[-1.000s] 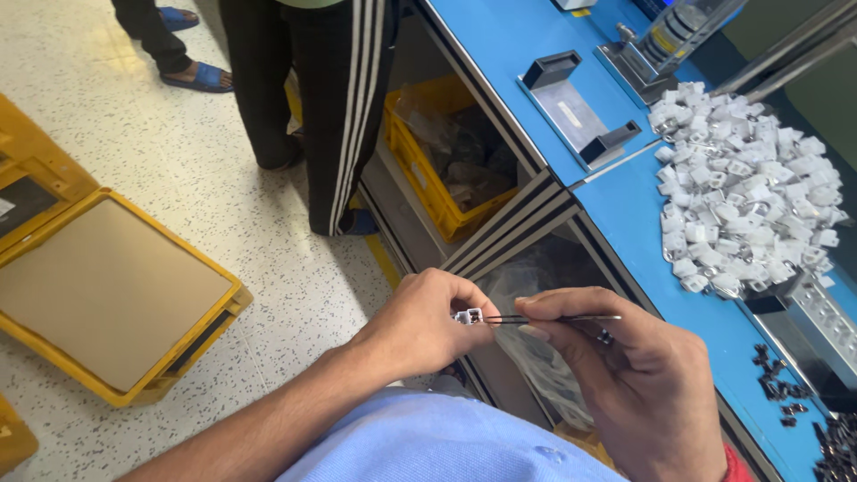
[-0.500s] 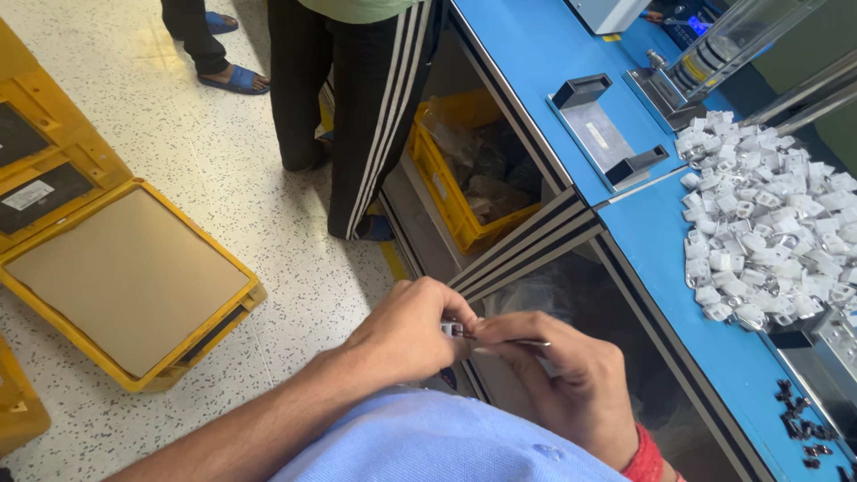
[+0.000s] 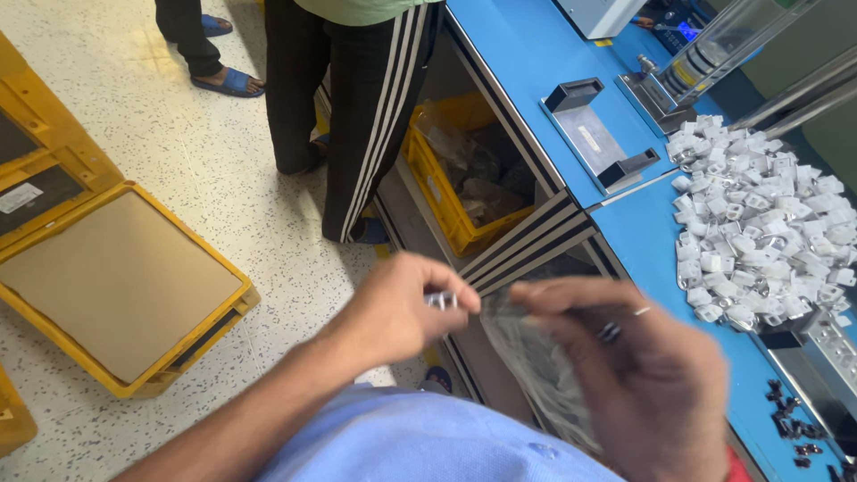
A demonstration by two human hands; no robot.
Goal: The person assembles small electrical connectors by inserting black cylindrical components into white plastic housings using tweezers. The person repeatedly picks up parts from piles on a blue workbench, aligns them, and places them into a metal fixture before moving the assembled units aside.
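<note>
— What are the hands doing?

— The left hand (image 3: pixel 397 312) is raised off the near edge of the blue worktop (image 3: pixel 544 54), forearm coming up from the lower left, wrist bent inward. Its grip is pressed together: thumb and forefinger pinch a small white clip (image 3: pixel 441 301) at the fingertips.

— And the other one?

— The right hand (image 3: pixel 638 375) sits just beside it, back of the hand upward, fingers curled toward the clip. It is blurred, so I cannot tell whether its grip pinches anything.

— So the clip is off the worktop?

— Yes, held in the air between the two hands, over the striped front edge of the worktop, above a clear plastic bag (image 3: pixel 536 366) below.

— What else is around?

— A heap of white clips (image 3: pixel 759 214) lies toward the far right edge of the worktop, with a grey metal fixture (image 3: pixel 598 134) nearer the middle. A yellow bin (image 3: pixel 464 170) stands under the worktop, another person's striped trousers (image 3: pixel 357 107) are beside it, and a yellow crate (image 3: pixel 116 286) rests on the floor at left.
</note>
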